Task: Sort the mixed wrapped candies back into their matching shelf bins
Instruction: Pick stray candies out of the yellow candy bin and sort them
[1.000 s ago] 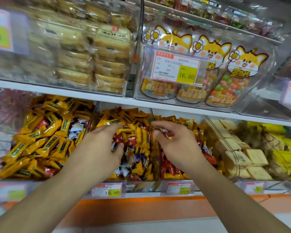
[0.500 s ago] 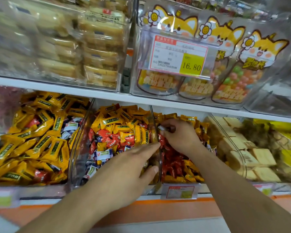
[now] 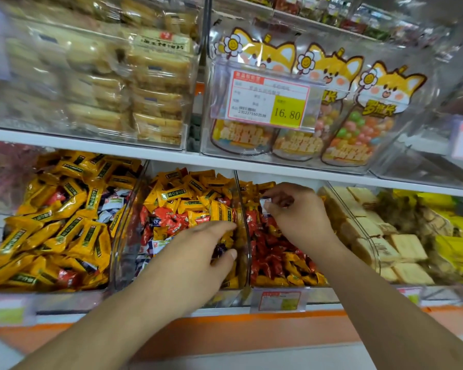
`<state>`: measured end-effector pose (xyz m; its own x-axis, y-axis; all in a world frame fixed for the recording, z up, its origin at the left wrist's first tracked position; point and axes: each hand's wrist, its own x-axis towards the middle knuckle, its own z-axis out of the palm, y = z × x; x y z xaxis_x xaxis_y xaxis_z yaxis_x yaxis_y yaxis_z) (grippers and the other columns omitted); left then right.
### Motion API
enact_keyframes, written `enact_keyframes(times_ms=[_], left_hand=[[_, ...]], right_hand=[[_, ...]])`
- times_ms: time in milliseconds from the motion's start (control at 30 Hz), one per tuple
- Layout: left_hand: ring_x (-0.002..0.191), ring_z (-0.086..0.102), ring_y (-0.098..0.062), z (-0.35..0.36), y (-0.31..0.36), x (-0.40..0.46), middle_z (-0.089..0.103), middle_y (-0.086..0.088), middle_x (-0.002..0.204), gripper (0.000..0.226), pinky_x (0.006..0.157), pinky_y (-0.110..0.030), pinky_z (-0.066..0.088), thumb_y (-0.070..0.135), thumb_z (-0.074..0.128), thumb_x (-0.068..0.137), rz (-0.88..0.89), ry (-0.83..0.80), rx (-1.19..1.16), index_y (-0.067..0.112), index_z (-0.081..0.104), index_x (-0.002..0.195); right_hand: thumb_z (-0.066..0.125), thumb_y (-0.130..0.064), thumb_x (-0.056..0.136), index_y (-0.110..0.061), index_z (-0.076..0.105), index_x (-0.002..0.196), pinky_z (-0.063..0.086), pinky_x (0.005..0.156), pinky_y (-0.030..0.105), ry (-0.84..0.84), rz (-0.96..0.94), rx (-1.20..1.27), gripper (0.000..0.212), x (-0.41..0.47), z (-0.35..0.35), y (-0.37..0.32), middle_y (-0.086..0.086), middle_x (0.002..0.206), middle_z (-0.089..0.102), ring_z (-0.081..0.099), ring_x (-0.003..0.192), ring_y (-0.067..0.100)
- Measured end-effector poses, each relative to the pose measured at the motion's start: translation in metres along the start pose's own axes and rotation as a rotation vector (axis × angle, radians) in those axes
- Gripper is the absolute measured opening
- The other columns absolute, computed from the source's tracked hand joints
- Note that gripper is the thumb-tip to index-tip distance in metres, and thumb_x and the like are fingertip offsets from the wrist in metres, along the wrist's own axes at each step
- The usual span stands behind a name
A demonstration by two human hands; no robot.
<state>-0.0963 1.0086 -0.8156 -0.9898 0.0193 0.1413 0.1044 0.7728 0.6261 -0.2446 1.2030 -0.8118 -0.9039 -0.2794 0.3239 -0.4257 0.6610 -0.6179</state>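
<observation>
One small candy pinched in right hand, long axis unclear

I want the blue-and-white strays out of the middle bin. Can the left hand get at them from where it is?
Probably yes: the left hand already lies open-fingered inside the middle bin, blue-and-white candies just beside it, nothing covering them.

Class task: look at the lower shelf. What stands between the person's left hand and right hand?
The clear curved bin divider, seen in the head view: left hand in the mixed bin, right hand over the red candies.
</observation>
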Motion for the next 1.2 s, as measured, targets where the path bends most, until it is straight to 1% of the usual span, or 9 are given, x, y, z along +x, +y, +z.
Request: enact_keyframes(times_ms=[133,267,400,500,600,733,900,1100,1200], left_hand=[[0.126,0.05,-0.003,-0.011,0.0,0.002,0.049,0.017,0.147,0.044,0.1,-0.018,0.039,0.039,0.055,0.103,-0.054,0.153,0.006,0.038,0.046,0.146],[0.1,0.053,-0.001,-0.017,0.0,-0.002,0.046,0.022,0.145,0.042,0.087,-0.019,0.04,0.039,0.053,0.102,-0.042,0.192,0.025,0.039,0.046,0.144],[0.135,0.039,0.002,-0.007,0.0,-0.006,0.033,0.029,0.154,0.052,0.095,0.003,0.023,0.041,0.052,0.103,0.03,0.099,0.073,0.041,0.037,0.152],[0.148,0.017,0.009,0.002,0.002,-0.003,0.013,0.039,0.157,0.06,0.108,-0.002,0.007,0.048,0.047,0.103,0.078,0.014,0.082,0.049,0.021,0.157],[0.149,0.008,0.012,0.012,0.003,0.004,-0.005,0.044,0.158,0.066,0.114,-0.01,0.009,0.052,0.044,0.104,0.087,-0.053,0.073,0.054,0.006,0.158],[0.148,0.009,0.013,0.023,0.007,0.01,-0.013,0.046,0.156,0.07,0.114,-0.011,0.012,0.055,0.041,0.103,0.079,-0.095,0.062,0.055,-0.003,0.157],[0.148,0.016,0.011,0.026,0.006,0.013,-0.01,0.046,0.157,0.068,0.119,-0.015,0.016,0.057,0.039,0.102,0.08,-0.079,0.077,0.054,0.001,0.158],[0.149,0.008,0.013,0.028,0.003,0.012,-0.012,0.048,0.155,0.068,0.12,-0.015,0.015,0.058,0.039,0.102,0.086,-0.08,0.088,0.054,0.001,0.158],[0.149,0.005,0.014,0.028,0.001,0.011,-0.011,0.049,0.155,0.067,0.121,-0.016,0.013,0.058,0.039,0.102,0.089,-0.079,0.086,0.054,0.003,0.158]], right_hand=[[0.08,-0.022,0.089,-0.029,0.075,0.088,0.052,0.078,0.03,-0.001,0.087,0.311,0.008,-0.019,-0.014,-0.025,-0.01,0.083,0.073,0.069,0.087,0.008],[0.075,-0.025,0.094,-0.03,0.075,0.096,0.052,0.081,0.021,-0.213,0.074,0.349,0.005,-0.035,-0.01,-0.044,-0.012,0.091,0.074,0.069,0.091,0.001],[0.067,-0.022,0.1,-0.03,0.072,0.107,0.05,0.08,0.01,-0.187,0.087,0.195,0.011,-0.037,-0.019,-0.022,-0.013,0.106,0.069,0.063,0.099,-0.001],[0.064,-0.017,0.101,-0.027,0.071,0.11,0.048,0.079,0.008,-0.095,0.106,-0.004,0.015,-0.036,-0.037,0.012,-0.013,0.107,0.068,0.063,0.1,0.002],[0.064,-0.011,0.097,-0.026,0.071,0.109,0.053,0.081,0.023,-0.013,0.199,-0.147,0.02,-0.036,-0.058,0.044,-0.013,0.102,0.069,0.066,0.097,0.009],[0.067,-0.015,0.096,-0.026,0.072,0.119,0.045,0.078,0.019,-0.036,0.2,-0.361,0.026,-0.037,-0.072,0.067,-0.004,0.117,0.072,0.067,0.1,0.015],[0.069,-0.028,0.097,-0.031,0.069,0.127,0.044,0.065,0.015,-0.153,0.138,-0.412,0.03,-0.031,-0.065,0.069,-0.002,0.125,0.069,0.063,0.083,0.01],[0.077,-0.022,0.091,-0.028,0.071,0.119,0.043,0.068,0.014,-0.115,0.195,-0.376,0.03,-0.028,-0.057,0.074,-0.008,0.1,0.068,0.066,0.091,0.013],[0.079,-0.021,0.088,-0.027,0.071,0.11,0.052,0.062,0.025,-0.064,0.218,-0.379,0.024,-0.025,-0.052,0.077,-0.01,0.088,0.067,0.065,0.079,0.013]])
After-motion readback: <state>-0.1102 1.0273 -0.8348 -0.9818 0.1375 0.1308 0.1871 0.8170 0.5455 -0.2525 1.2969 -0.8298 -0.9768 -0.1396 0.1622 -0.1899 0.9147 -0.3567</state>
